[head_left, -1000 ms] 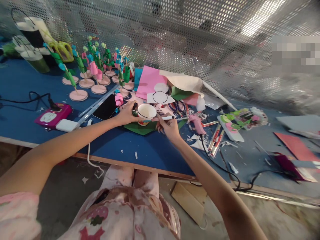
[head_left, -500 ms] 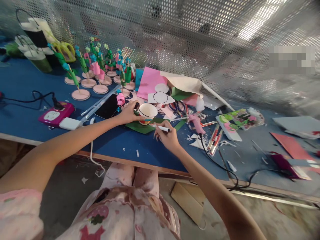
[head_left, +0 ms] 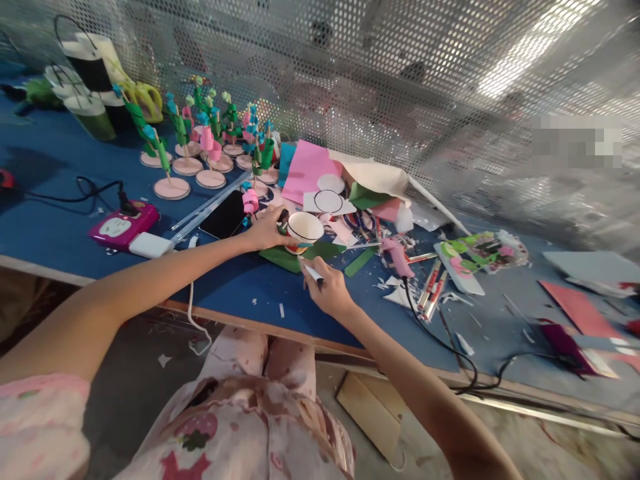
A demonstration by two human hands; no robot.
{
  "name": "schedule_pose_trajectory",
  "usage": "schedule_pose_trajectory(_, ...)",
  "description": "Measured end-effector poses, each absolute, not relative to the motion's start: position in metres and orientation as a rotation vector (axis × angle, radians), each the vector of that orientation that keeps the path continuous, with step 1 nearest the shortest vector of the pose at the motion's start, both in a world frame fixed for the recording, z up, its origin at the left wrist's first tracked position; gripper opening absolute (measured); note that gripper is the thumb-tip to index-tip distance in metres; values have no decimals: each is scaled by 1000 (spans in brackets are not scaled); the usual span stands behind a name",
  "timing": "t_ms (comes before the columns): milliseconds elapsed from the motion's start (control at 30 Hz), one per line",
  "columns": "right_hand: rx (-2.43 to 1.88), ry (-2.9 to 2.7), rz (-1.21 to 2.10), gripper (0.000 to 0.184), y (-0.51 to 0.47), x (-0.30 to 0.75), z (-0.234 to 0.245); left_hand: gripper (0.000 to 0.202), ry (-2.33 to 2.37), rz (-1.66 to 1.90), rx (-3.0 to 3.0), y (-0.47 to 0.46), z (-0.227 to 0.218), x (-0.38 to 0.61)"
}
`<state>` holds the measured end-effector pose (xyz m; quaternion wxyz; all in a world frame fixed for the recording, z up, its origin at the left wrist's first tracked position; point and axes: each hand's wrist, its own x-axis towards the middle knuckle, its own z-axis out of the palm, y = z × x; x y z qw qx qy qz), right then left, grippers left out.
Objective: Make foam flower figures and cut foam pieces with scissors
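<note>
Slippage is looking possible: the left hand [head_left: 267,230] is clamping the white cup [head_left: 304,229] on the green sheet [head_left: 280,257] at mid-table, while the right hand [head_left: 327,291], just nearer, is pinching a marker [head_left: 313,272]; a hard push could skid the cup.

No readable text, labels or numbers anywhere.

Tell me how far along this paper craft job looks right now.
Done: a cluster of paper flowers stands on round bases at the back left. In hand: the left hand steadies a white cup on a green sheet, and the right hand holds a pen, tip by the cup's foot. Seemingly left: the pink sheet and a white paper with a drawn circle, not cut out.
</note>
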<state>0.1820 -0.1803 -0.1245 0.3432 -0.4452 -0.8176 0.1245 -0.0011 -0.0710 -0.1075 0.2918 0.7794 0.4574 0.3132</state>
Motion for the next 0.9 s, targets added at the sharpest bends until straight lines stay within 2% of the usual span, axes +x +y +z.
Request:
schedule_pose_trajectory(267, -1100, -2323, 96, 22, -172, 172, -132, 53, 1229, 790, 2090, -72, -104, 1)
schedule_pose_trajectory(500, -1230, -2449, -116, 39, -162, 152, -138, 53, 1227, 780, 2106, -74, -105, 0)
schedule_pose_trajectory(800, -1364, -2502, -191, 35, -169, 137, -136, 56, 1225, 758, 2076, -72, -105, 1)
schedule_pose_trajectory(900, -1275, -2441, -238, 24, -175, 146, -135, 57, 1235, 744, 2081, -72, -105, 1)
